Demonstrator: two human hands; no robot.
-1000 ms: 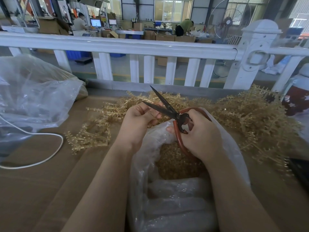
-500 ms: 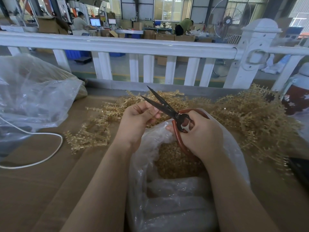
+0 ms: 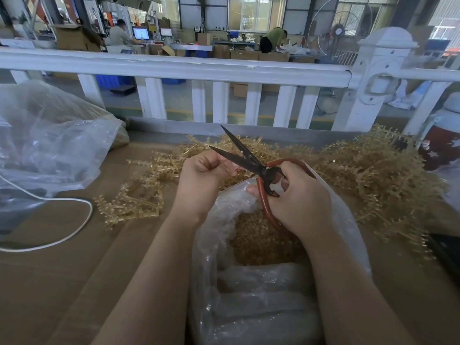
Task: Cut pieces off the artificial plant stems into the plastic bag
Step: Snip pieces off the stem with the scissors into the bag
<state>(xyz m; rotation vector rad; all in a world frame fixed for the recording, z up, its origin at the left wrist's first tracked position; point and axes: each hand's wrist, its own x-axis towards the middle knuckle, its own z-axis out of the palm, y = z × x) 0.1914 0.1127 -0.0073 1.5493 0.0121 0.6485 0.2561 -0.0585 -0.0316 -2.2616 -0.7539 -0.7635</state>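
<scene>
Setting: brown worktable (image 3: 49,282) behind a white railing (image 3: 174,68), factory floor beyond.
Far left: second clear bag (image 3: 49,140), white cable (image 3: 74,227) beside it.
Left hand (image 3: 204,175): fingers curled, apparently pinching a stem piece too small to make out, right at the blades.
Scissors (image 3: 245,158): blades parted, above the bag mouth.
Right hand (image 3: 298,200): wrapped round the red handles.
Plastic bag (image 3: 249,295): open below, cut bits inside.
Stems (image 3: 368,175): heaped right, some left.
Risk: closing blades could nick left fingertips; pieces may spring past the bag rim.
</scene>
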